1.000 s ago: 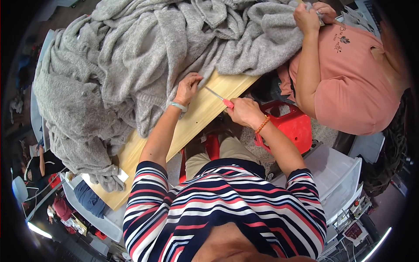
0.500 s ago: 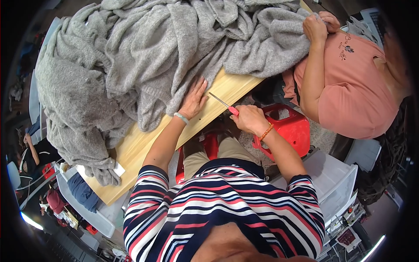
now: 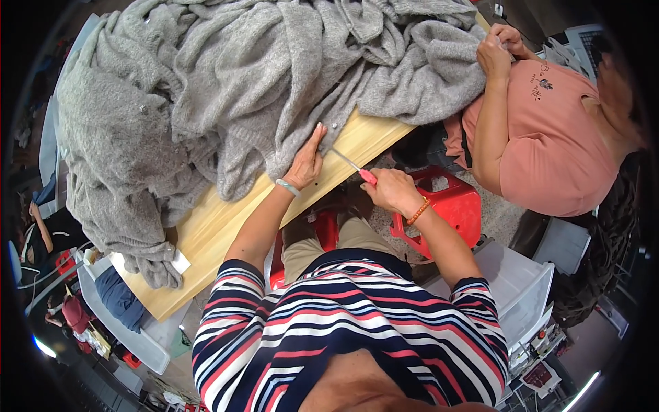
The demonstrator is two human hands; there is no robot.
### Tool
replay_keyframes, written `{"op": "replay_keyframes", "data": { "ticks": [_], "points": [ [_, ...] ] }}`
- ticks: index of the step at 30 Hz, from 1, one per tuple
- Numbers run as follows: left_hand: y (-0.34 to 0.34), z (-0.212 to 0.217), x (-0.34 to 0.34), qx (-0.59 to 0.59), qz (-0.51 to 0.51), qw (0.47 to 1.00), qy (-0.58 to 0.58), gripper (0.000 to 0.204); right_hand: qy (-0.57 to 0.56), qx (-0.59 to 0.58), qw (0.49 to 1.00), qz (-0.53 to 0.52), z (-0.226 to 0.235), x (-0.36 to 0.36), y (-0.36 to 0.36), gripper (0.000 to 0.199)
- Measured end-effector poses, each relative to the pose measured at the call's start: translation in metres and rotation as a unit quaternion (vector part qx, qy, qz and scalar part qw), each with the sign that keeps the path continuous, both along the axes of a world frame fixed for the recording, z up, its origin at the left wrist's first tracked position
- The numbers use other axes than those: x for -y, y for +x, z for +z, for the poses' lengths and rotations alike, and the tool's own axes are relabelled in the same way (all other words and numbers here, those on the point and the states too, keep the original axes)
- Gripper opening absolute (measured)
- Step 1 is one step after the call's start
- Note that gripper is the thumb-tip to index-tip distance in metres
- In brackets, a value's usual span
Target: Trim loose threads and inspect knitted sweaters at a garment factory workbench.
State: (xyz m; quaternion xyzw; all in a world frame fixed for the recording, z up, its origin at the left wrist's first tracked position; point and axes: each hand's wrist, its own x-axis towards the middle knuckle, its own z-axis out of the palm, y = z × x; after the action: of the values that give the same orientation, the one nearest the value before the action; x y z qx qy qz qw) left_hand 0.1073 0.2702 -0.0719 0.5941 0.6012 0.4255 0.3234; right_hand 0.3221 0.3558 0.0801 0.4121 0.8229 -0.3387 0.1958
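Observation:
A large heap of fuzzy grey knit garments (image 3: pixel 247 75) covers most of a light wooden tabletop (image 3: pixel 364 137). My left hand (image 3: pixel 304 165) rests at the near edge of the knit, its visible fingers stretched out over the fabric; some fingertips are partly hidden. My right hand (image 3: pixel 393 190) is closed around the red handle of a slim tool (image 3: pixel 368 176). The tool's thin metal shaft points up and left toward my left hand, and its tip is close to the knit's edge beside my fingers. I cannot make out the exact kind of tool.
On the right a co-worker in a pink shirt (image 3: pixel 559 137) grips the far end of the knit with both hands. A red plastic stool (image 3: pixel 453 209) stands below the table edge. Pale plastic bins (image 3: pixel 501 275) are at right, and folded dark blue cloth (image 3: pixel 120 299) lies at left.
My left hand has shifted slightly, and its fingers look less spread. The knit edge now lies closer to the tool's tip. My right hand keeps its hold with little movement.

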Motion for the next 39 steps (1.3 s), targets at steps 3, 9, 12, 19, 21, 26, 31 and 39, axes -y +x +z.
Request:
{"op": "replay_keyframes", "data": {
  "ticks": [3,9,12,19,21,26,31,39],
  "points": [
    [0.004,0.003,-0.007,-0.081,0.004,0.995,0.065,0.07,0.034,-0.008,0.999,-0.012,-0.006,-0.004,0.006,0.029],
    [0.006,-0.009,-0.047,-0.133,0.039,0.988,0.065,0.046,0.075,0.007,0.996,-0.048,-0.007,-0.015,0.011,0.029],
    [0.01,-0.017,-0.048,-0.077,0.076,0.991,0.079,0.031,0.035,0.015,0.999,-0.017,-0.002,-0.012,0.013,0.03],
    [0.02,-0.006,-0.024,-0.054,0.03,0.998,0.028,0.043,0.011,-0.042,0.999,0.009,0.003,-0.004,0.02,0.027],
    [0.024,0.016,-0.01,-0.158,0.03,0.986,0.049,0.05,0.034,-0.054,0.998,-0.002,-0.006,-0.002,0.027,0.025],
    [0.017,0.023,0.028,-0.311,0.195,0.93,-0.024,0.044,0.005,-0.005,0.999,0.036,0.01,0.01,0.019,0.026],
    [0.001,-0.006,0.041,-0.21,0.161,0.963,0.047,0.028,-0.024,0.012,0.997,0.07,0.005,0.02,0.012,0.03],
    [0.007,-0.001,0.053,-0.158,0.163,0.973,0.042,0.03,-0.026,-0.021,0.995,0.095,0.008,0.02,0.003,0.028]
  ]
}}
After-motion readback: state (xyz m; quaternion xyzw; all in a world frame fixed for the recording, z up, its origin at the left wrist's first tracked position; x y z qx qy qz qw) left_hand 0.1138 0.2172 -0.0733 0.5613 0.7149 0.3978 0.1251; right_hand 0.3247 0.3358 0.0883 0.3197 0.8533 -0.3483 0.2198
